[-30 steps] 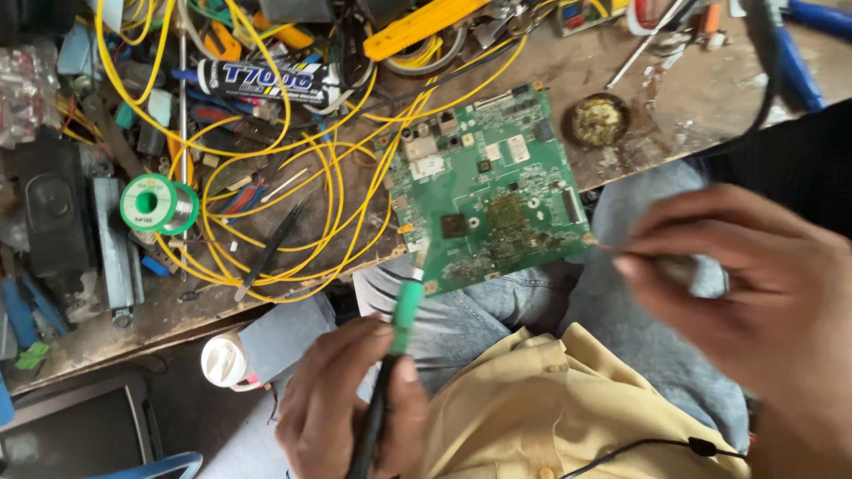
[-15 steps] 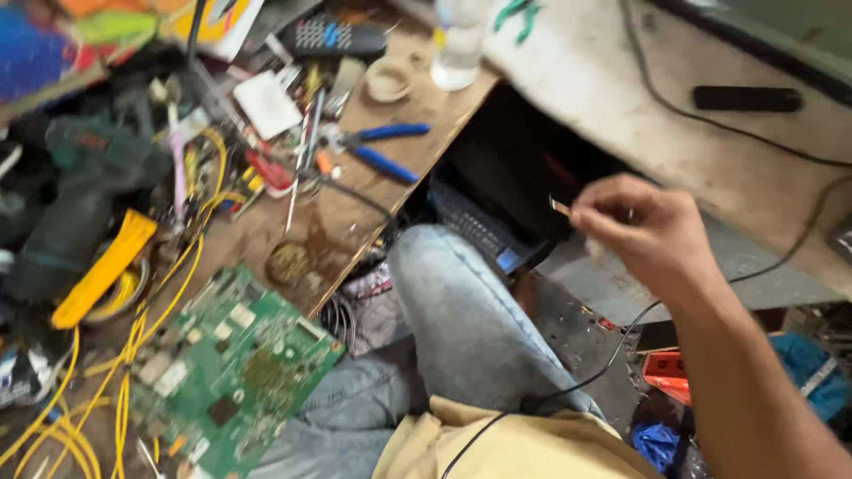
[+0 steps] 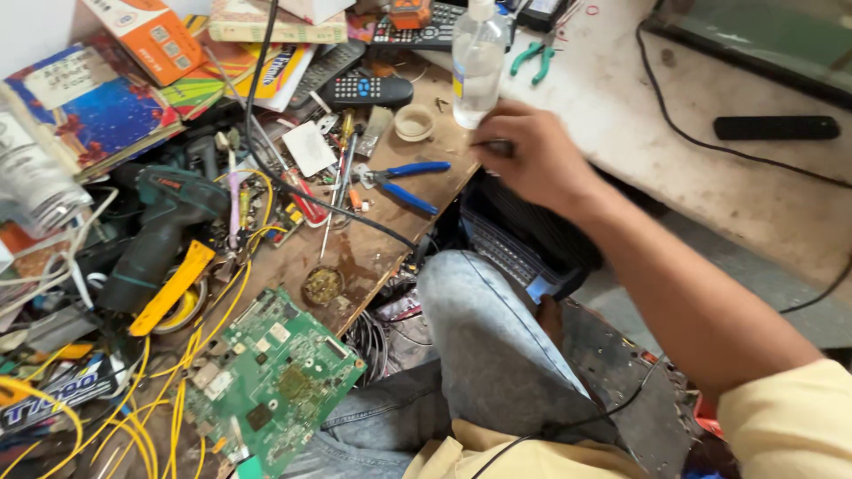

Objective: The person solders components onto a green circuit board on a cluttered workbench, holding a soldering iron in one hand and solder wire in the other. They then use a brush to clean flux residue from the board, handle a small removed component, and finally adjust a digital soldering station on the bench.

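My right hand [image 3: 532,155] reaches out over the bench's right edge, fingers closed on a small dark tool [image 3: 494,146], just below a clear plastic bottle [image 3: 477,60]. Blue-handled pliers [image 3: 404,182] lie on the wood to the hand's left. A green circuit board [image 3: 271,381] rests at the bench's near edge beside my knee [image 3: 484,328], among yellow wires [image 3: 169,417]. My left hand is out of view.
The wooden bench [image 3: 368,244] is crowded: a dark green cordless drill [image 3: 160,226], remote controls [image 3: 368,89], books [image 3: 98,102], a yellow tool [image 3: 173,288], a small round tin [image 3: 322,286]. A second remote [image 3: 775,128] and a black cable [image 3: 674,115] lie on the grey surface at right.
The view swung right and up across the bench. My right hand moved from above my lap to the bottle by the bench edge. My left hand with the green-tipped tool dropped from view.
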Tool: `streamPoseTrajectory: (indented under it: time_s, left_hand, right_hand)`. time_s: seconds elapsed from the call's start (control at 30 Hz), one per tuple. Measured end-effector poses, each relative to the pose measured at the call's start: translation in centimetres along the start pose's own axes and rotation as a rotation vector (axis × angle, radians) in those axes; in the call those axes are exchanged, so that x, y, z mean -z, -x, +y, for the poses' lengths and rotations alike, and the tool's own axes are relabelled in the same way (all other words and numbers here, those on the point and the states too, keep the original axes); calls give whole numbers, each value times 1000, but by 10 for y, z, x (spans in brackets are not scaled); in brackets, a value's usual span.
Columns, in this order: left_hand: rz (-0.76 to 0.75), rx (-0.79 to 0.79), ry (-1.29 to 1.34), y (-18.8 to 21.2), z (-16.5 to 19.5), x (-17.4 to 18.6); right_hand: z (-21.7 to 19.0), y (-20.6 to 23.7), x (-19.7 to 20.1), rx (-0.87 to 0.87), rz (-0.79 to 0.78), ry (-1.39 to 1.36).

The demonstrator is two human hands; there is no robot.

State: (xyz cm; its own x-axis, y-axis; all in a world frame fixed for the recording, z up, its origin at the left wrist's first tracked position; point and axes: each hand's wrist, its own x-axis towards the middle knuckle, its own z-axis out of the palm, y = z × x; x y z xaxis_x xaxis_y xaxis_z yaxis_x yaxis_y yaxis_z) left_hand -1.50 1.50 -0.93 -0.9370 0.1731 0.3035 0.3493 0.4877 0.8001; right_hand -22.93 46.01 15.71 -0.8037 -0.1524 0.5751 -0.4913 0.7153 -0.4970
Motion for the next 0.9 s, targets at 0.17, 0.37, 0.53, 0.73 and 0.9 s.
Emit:
streamPoseTrajectory:
  time_s: [0.17,0.37,0.53,0.73,0.9]
  left_hand:
    - [31,11,-19,20,-21,-6]
    - [69,-69,-84,16,-16,-11]
    - [63,-317,-285,-34,51,-12]
    - [-6,-487,-426,-96,158,-44]
    - [-98,-509,-358,-113,193,-73]
  right_hand:
    - [-25,-46,-43,272,-113,33]
    - [-66,-23,-34,198,207,-6]
    - [-124,91,-29,-162,-32,-433]
    - [-161,165,-21,-620,-437,-1459]
    - [-142,155,11,-586,-392,-1401]
